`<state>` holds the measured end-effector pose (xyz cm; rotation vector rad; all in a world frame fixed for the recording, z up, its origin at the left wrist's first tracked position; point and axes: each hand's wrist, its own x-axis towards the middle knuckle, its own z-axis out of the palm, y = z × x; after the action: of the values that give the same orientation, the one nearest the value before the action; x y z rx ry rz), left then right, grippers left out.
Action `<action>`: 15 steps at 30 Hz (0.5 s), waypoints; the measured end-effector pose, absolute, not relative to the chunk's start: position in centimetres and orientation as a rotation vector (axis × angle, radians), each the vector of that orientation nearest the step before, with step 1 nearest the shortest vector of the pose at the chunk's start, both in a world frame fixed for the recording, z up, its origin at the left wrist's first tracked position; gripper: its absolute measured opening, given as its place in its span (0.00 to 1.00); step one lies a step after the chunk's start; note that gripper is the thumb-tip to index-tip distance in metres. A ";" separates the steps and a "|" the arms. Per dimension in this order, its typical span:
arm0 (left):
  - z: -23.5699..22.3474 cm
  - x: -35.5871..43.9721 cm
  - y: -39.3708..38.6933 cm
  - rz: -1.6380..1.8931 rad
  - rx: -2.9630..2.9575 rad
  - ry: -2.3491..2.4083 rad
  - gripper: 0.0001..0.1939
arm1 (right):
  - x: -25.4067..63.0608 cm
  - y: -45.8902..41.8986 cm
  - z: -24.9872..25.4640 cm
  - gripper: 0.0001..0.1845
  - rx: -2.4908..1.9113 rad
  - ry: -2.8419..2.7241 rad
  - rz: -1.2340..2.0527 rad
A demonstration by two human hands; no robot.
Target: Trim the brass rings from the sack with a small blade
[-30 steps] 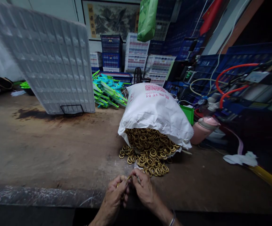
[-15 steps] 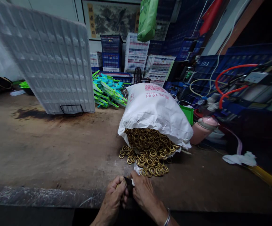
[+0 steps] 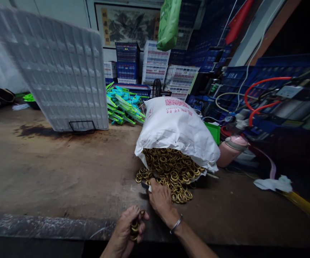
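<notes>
Several brass-coloured rings (image 3: 134, 229) sit in the curled fingers of my left hand (image 3: 126, 225), above the table's front edge. My right hand (image 3: 161, 199) is closed at the near edge of the spilled ring pile (image 3: 168, 179). From its fingertips a dark, flat, blade-like piece (image 3: 144, 185) points left, with a bit of white beside it; its exact kind I cannot make out. Behind the hand, a white woven sack (image 3: 179, 123) with red print lies on its side. More rings fill its mouth and spill onto the wooden table (image 3: 90, 172).
A large ribbed translucent panel (image 3: 71, 71) stands upright in a black wire stand at left. Green and blue plastic pieces (image 3: 124, 102) are heaped behind it. A pink bottle (image 3: 231, 150), red hoses and a crumpled white cloth (image 3: 273, 184) are at right. Stacked crates (image 3: 156, 57) line the back.
My hands were together over the table edge and have parted. The right went forward to the ring pile with the dark piece; the left stayed near the edge, its rings now showing.
</notes>
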<state>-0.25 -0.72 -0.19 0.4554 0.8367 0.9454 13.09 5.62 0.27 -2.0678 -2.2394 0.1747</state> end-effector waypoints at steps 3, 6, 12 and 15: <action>-0.3 -0.5 -0.5 0.949 0.418 0.805 0.12 | 12.9 6.1 0.1 0.11 -2.124 -2.259 0.129; -0.6 -0.9 -0.4 0.942 0.342 0.739 0.11 | 13.0 6.3 0.0 0.11 -2.140 -2.261 0.115; -1.0 -1.1 0.2 0.956 0.167 0.682 0.12 | 14.1 5.4 -0.4 0.12 -1.932 -2.196 0.251; -1.0 -0.9 0.7 1.001 0.163 0.743 0.11 | 14.5 4.7 0.1 0.06 -1.711 -2.029 0.567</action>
<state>-0.94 0.70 -0.99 0.1625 0.7428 1.0007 14.48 4.74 0.05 -1.7105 -2.0292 0.5670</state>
